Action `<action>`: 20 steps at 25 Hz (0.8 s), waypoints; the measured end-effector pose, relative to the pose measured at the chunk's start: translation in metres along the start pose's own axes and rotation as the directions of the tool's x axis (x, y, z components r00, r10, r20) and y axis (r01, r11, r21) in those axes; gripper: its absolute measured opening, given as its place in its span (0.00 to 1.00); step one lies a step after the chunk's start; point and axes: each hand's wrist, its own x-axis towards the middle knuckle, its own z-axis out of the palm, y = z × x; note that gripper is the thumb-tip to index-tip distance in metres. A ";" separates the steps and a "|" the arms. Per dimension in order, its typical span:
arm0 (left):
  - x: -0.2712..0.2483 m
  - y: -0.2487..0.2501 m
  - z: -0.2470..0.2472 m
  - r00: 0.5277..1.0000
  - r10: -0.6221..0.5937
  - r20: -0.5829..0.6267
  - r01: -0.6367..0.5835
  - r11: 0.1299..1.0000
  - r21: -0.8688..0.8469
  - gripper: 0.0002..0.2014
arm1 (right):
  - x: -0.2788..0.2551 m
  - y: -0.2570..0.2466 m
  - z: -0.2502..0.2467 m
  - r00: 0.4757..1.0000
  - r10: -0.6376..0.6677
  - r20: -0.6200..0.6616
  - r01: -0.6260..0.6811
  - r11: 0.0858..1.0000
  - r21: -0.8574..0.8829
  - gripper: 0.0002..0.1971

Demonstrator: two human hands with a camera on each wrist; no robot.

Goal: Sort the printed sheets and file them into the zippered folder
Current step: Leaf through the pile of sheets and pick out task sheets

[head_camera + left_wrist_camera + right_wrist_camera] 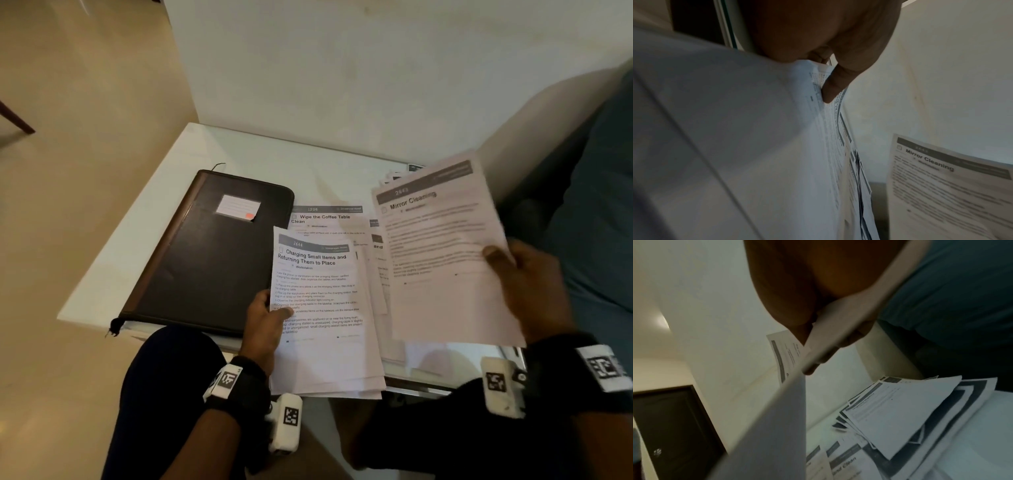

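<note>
Left hand [265, 317] low by the folder [209, 253], grip pinching a paper stack [325, 308], thumb on top; right hand [527, 284] raised, grip pinching the Mirror Cleaning sheet [442, 246]

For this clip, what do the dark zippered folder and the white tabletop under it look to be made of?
Dark zippered folder: looks like leather or faux leather, matte dark brown with a faint sheen, a stitched lighter spine strip and a clear label pocket. White tabletop: smooth, glossy, hard; its near edge reflects and looks greenish, suggesting glass, though laminate is possible.
</note>
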 end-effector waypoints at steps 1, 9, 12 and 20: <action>-0.001 0.001 0.001 1.000 -0.004 -0.003 0.004 1.000 0.008 0.19 | -0.001 -0.003 -0.002 0.999 0.038 0.025 -0.039 0.997 0.060 0.07; -0.004 0.010 0.002 0.998 -0.066 -0.015 0.065 0.998 -0.018 0.13 | -0.046 0.055 0.122 0.921 0.179 0.345 -0.256 0.947 0.193 0.09; -0.004 0.013 0.003 0.996 -0.088 0.004 0.088 0.994 -0.059 0.10 | -0.057 0.066 0.151 0.903 0.215 0.373 -0.305 0.931 0.201 0.09; -0.008 0.010 0.000 0.997 0.032 0.076 -0.041 0.992 0.118 0.16 | -0.054 0.082 0.167 0.908 0.229 0.351 -0.260 0.964 0.045 0.10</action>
